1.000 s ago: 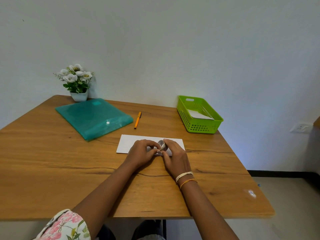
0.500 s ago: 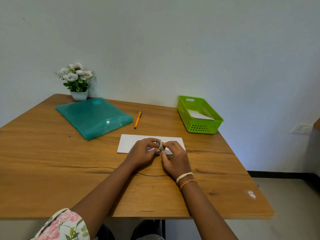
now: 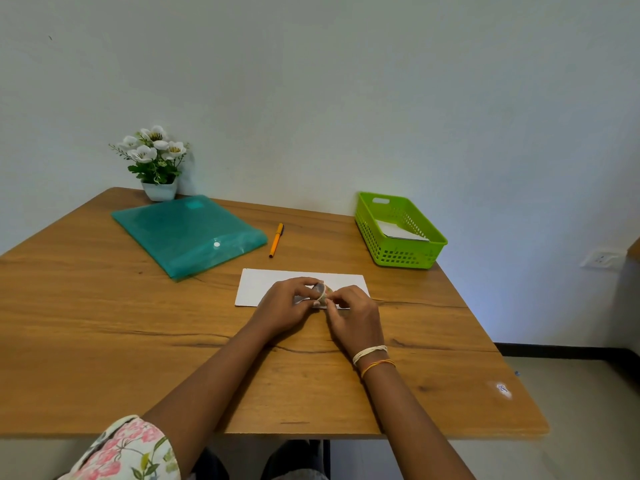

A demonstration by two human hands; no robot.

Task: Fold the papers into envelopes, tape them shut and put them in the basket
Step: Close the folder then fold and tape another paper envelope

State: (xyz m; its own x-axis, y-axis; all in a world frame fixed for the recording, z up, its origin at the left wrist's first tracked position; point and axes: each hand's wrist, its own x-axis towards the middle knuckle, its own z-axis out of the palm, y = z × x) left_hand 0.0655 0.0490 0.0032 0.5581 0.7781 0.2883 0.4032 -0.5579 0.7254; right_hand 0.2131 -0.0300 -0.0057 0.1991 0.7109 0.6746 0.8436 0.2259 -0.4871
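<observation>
Table (image 3: 104, 341); envelope (image 3: 263, 285) lengthwise left-right.

Hidden under the left hand (image 3: 285, 306) and right hand (image 3: 353, 315): the near middle of the folded paper (image 3: 263, 287) and most of the tape roll (image 3: 320, 292). Half concealed by the basket (image 3: 401, 252) wall at the desk's far right corner: white envelopes (image 3: 401, 232), count unclear.

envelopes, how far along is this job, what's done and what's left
Done: white folded paper already lies in the green basket, at least one piece. In hand: another folded paper lies flat on the table, and both hands work a small tape roll over it, the left hand holding the roll, the right hand pinching at its edge. Left: tape this one shut and put it in the basket.
</observation>
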